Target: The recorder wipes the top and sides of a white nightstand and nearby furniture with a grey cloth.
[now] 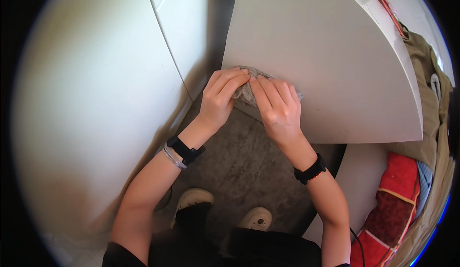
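Both of my hands grip one grey ribbed cloth (pixel 246 93), bunched up in front of me. My left hand (pixel 220 94) has its fingers curled over the cloth's left part. On the right part lie the bent fingers of my right hand (pixel 278 101), and the two sets of fingertips nearly meet in the middle. The cloth is at the near left edge of a white panel (pixel 316 62), which looks like an open cabinet door. Both palms are turned away from view. Small dark specks mark the panel to the right of my right hand.
A broad white surface (pixel 90 105) with a seam rises at the left. Below is a dark grey floor (pixel 248 152), where my light clogs (pixel 257 219) stand. At the right lie a red patterned textile (pixel 393 195) and olive-brown fabric (pixel 426 98). A thin black cord (pixel 359 243) hangs near the right elbow.
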A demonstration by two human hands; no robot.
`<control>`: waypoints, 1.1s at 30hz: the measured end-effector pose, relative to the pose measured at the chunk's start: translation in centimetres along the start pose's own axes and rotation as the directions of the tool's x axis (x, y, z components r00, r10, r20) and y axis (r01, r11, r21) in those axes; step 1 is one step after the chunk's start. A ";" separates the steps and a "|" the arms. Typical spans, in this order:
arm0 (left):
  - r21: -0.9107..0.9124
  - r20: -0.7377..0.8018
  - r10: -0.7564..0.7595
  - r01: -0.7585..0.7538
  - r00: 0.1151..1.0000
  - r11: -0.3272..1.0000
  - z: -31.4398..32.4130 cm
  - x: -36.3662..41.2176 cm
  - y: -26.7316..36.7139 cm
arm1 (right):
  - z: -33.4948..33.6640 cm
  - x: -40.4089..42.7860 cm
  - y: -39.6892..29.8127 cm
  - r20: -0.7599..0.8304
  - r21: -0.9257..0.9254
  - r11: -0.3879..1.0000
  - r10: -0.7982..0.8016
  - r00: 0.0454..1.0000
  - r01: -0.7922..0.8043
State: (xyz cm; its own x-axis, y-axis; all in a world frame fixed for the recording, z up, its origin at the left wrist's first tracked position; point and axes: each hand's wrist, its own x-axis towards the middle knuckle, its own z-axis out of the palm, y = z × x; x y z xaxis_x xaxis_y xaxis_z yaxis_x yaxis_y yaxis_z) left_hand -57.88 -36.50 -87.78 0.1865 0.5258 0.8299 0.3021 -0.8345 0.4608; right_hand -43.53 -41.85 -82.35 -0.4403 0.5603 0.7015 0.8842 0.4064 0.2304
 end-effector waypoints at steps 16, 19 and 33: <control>-0.083 0.216 -0.066 0.086 0.974 0.993 0.9 -2.4 -0.6 | -0.3 -2.5 0.1 0.172 0.150 0.975 0.136 0.976 -0.163; -0.181 0.297 0.058 -0.004 0.953 0.983 1.0 -1.4 0.8 | -2.8 -3.8 0.2 0.236 0.163 0.943 0.249 0.939 -0.291; -0.296 0.917 0.162 0.351 0.363 0.888 2.7 2.3 7.9 | -10.4 -16.6 -5.5 0.734 0.384 -0.250 0.667 0.129 -0.889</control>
State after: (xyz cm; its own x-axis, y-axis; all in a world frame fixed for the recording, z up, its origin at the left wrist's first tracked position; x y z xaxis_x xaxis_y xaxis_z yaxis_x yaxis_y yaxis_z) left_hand -52.55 -41.45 -83.12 0.9744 0.2070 0.0877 0.0571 -0.6053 0.7940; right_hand -39.43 -60.89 -88.20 0.4183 0.8730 -0.2506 0.1100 -0.3226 -0.9401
